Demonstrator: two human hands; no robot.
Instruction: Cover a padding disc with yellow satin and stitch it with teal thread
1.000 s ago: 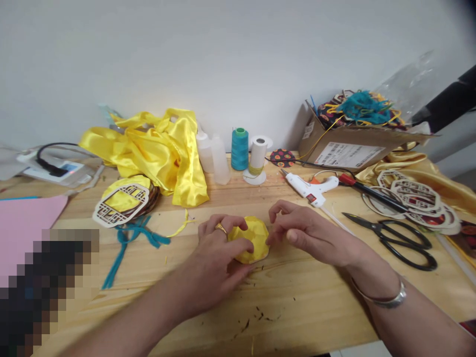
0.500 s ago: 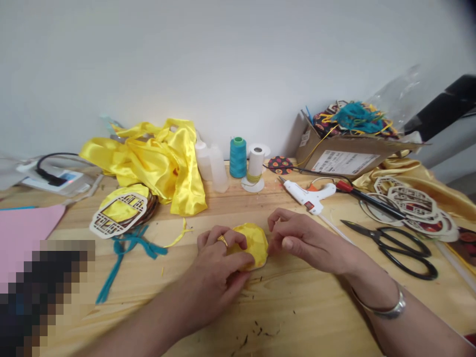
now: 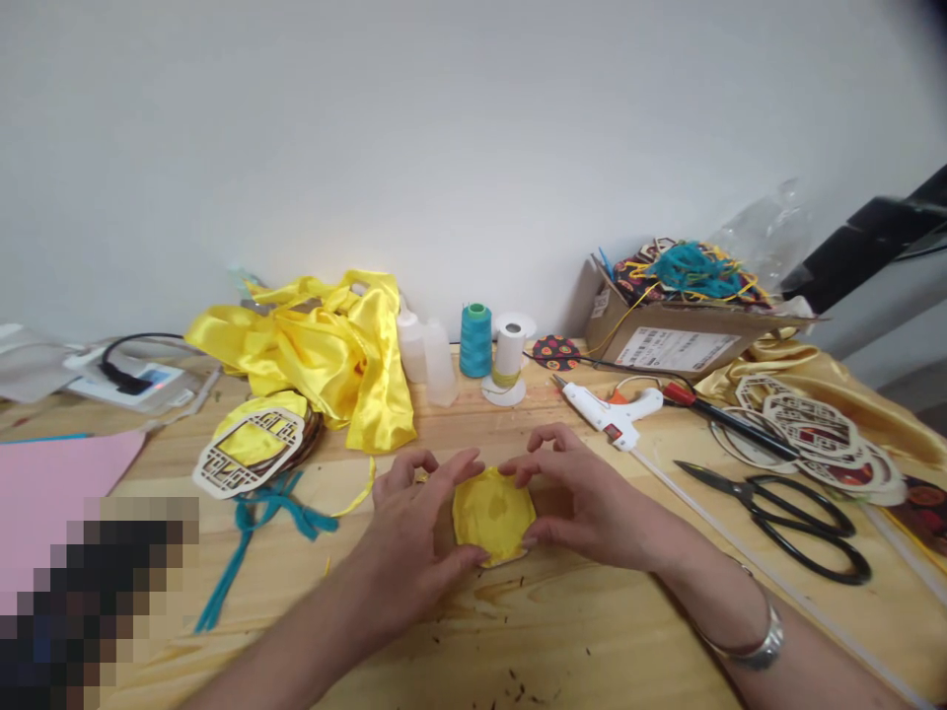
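Observation:
A small, roughly round piece covered in yellow fabric (image 3: 494, 520) lies on the wooden table between my hands, with a pale edge showing along its bottom. My left hand (image 3: 421, 532) grips its left side, thumb at the lower rim and fingers at the upper left. On the other side my right hand (image 3: 584, 501) holds the rim, fingertips at the upper right and thumb at the lower right. The middle of the piece is uncovered and looks slightly wrinkled.
Behind stand a teal thread spool (image 3: 475, 340), a white spool (image 3: 510, 350) and plastic bottles (image 3: 442, 365). Yellow satin (image 3: 318, 345) and cut-out wooden frames (image 3: 248, 454) lie left. To the right are a glue gun (image 3: 611, 409), black scissors (image 3: 784, 513) and a filled cardboard box (image 3: 681, 335).
My left hand has drawn back from over the yellow piece to its left edge. My right hand has moved left onto its right rim. The view has tilted up slightly.

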